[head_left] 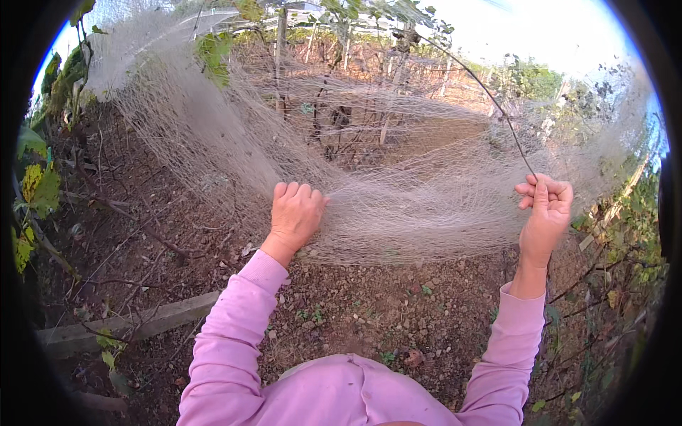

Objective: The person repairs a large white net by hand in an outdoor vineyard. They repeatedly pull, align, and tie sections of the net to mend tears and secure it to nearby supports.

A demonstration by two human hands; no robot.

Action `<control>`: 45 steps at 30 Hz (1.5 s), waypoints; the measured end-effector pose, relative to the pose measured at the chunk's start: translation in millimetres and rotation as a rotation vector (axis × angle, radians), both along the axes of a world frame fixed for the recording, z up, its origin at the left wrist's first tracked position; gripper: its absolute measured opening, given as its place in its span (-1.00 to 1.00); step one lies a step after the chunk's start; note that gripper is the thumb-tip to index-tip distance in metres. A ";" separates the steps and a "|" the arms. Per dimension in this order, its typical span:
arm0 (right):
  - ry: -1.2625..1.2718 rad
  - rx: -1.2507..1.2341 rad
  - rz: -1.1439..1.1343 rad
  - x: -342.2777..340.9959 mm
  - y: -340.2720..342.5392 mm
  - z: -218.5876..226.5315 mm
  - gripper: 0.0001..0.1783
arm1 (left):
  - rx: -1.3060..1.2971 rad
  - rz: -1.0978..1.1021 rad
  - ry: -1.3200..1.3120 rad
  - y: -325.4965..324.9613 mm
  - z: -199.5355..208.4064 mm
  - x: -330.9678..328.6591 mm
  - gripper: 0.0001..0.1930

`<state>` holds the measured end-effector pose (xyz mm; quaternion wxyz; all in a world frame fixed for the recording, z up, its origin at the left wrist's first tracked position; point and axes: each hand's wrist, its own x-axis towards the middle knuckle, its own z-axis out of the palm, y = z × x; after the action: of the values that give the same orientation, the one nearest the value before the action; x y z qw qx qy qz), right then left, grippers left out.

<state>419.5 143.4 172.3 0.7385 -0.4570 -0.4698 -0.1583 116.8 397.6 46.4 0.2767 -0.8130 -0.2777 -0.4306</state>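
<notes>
A pale, fine-meshed net (419,206) hangs in a wide swag in front of me, bunched low in the middle and rising to both sides. My left hand (297,215) is closed over the gathered mesh at the middle left, knuckles up. Off to the right, my right hand (547,209) pinches the lower end of a thin dark vine cane (503,112) between thumb and fingers. That cane arches up and back to the left toward the vines. Some mesh lies close behind the right hand; whether its fingers also hold any of it, I cannot tell.
Stony brown soil (369,305) lies below. A concrete post (135,323) rests on the ground at the left. Vine leaves (42,188) and bare shoots line the left side, with more foliage (625,277) on the right. Wooden stakes (281,57) and vine rows stand beyond the net.
</notes>
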 end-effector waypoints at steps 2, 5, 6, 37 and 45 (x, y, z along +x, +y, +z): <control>-0.068 -0.057 -0.088 -5.2 -22.5 -19.0 -0.94 | 0.007 0.007 -0.015 6.8 1.1 4.6 -0.74; -0.251 -0.115 -0.309 -20.4 -53.7 -53.1 -0.92 | -0.007 -0.001 -0.019 15.4 -3.4 12.4 -0.75; -0.306 -0.095 -0.300 -25.0 -60.6 -62.2 -0.91 | -0.021 -0.007 -0.016 17.3 -6.7 13.6 -0.75; 0.532 0.361 1.001 -16.7 -38.2 -131.5 -0.76 | -0.175 0.166 0.163 44.1 -39.7 33.0 -0.76; 0.742 0.250 0.982 -21.6 -47.6 -145.9 -0.72 | -0.088 0.125 0.095 71.7 -50.8 37.8 -0.75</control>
<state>398.0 95.8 26.4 0.8868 -0.1227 -0.3154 0.3146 154.7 469.3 -4.5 0.2799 -0.8250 -0.3329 -0.3609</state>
